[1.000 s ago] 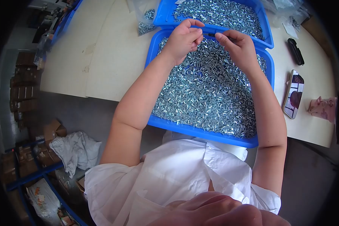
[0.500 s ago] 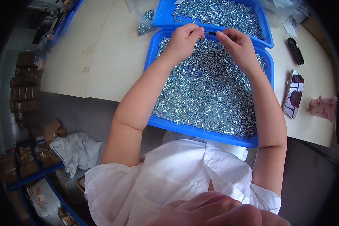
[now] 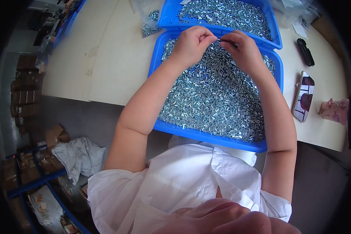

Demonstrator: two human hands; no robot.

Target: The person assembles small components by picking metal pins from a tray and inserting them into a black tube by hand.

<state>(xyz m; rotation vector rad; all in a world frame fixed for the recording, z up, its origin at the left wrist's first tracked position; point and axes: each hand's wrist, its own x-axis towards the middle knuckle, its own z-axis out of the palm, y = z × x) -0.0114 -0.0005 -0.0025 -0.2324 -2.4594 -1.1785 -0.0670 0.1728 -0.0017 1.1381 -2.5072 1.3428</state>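
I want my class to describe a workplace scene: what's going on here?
A person is working over a near blue tray of small shiny metal pieces. The right hand holds a thin dark item, and the left hand pinches at its tip; what the left fingertips grip is too small to identify. A far blue tray, also holding metal pieces, sits just beyond.

Am reaching both arms forward, elbows slightly bending. Left forearm (image 3: 152, 91) is slanting inward; right forearm (image 3: 279, 111) is running steeper, also angling inward. Am bringing hands close together, fingertips nearly meeting. Left hand (image 3: 191, 45) is pinching thumb against index finger, other fingers curling in, wrist lining up with forearm. Right hand (image 3: 243, 50) is closing in pinch grip, thumb pressing toward curled fingers, knuckles facing forward. Am keeping both wrists raised.
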